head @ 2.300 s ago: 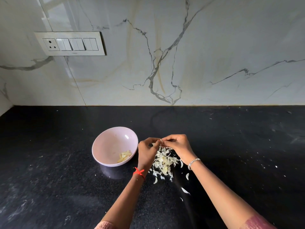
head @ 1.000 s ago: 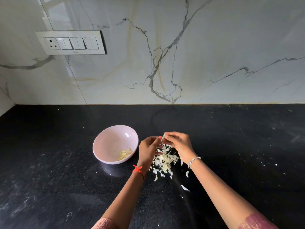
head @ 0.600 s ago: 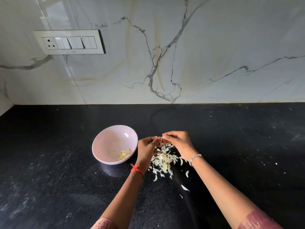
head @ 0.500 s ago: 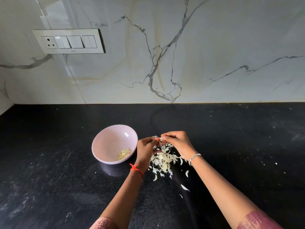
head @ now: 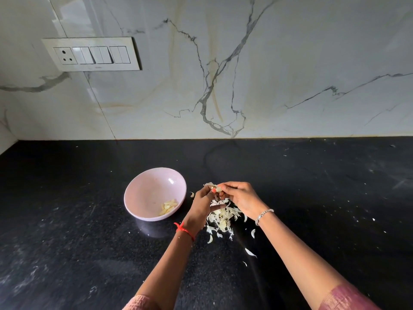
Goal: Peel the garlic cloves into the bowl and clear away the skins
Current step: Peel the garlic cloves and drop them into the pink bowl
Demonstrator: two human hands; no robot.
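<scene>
A black stone bench (head: 67, 220) is seen from above, backed by a white marble wall (head: 290, 63) with a switch plate (head: 91, 54) at upper left.

Near the middle of the bench, a garlic clove (head: 218, 188) is held up between two hands. It is pinched by the curled fingers (head: 207, 193) of the left hand (head: 202, 203) and by the fingertips of the right hand (head: 242, 198), which meet around it. A flap of papery skin (head: 209, 185) is seen sticking out on the left of the clove.

A loose heap of skins (head: 222, 218) is spread on the bench directly under the hands, with a few stray pieces (head: 250, 252) scattered nearer the person.

A pale pink bowl (head: 143, 191) is set just left of the left hand, tilted slightly. A few peeled cloves (head: 168, 206) are gathered at its lower right inside.

A red thread (head: 182, 228) is tied on the left wrist and a silver bracelet (head: 263, 214) is worn on the right.
</scene>
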